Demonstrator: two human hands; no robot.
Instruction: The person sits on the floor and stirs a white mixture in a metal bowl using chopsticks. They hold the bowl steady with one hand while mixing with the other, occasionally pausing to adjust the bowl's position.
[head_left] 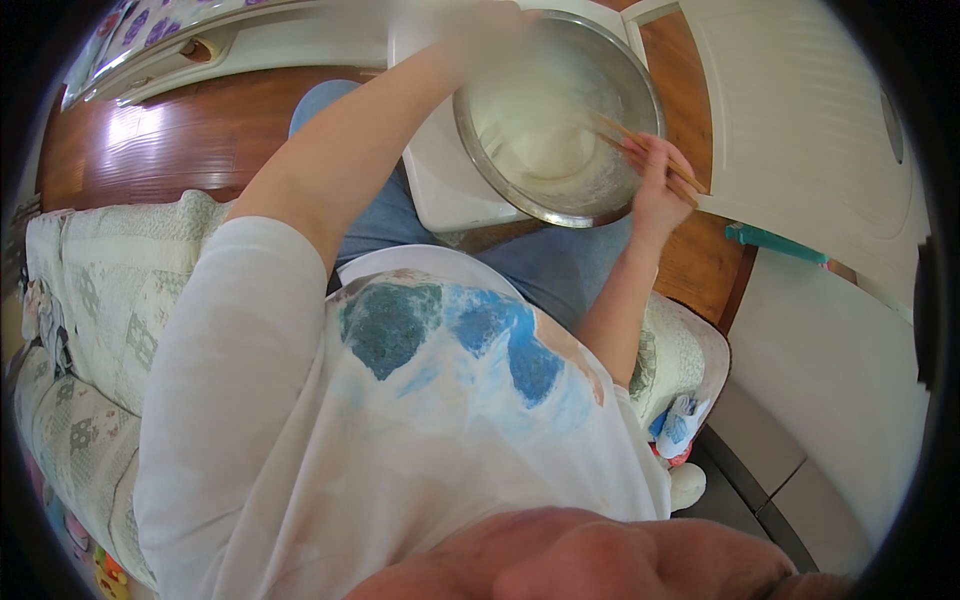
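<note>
A wide metal bowl (565, 218) holds a pale, whitish mixture (545, 150) that coats its inner wall in places. My right hand (660, 180) is at the bowl's right rim, closed around a pair of wooden chopsticks (617, 127). Their tips point inward over the mixture. My left arm stretches up to the bowl's far left side, where my left hand (495, 25) is smeared by a hazy blur. Its fingers, and anything in them, cannot be made out.
The bowl sits on a white flat-topped surface (440, 190) between my knees. A patterned, padded sofa (120, 280) lies to the left. White furniture panels (800, 110) stand close on the right, with a teal strip (775, 243) below. Brown wooden floor (190, 130) shows at upper left.
</note>
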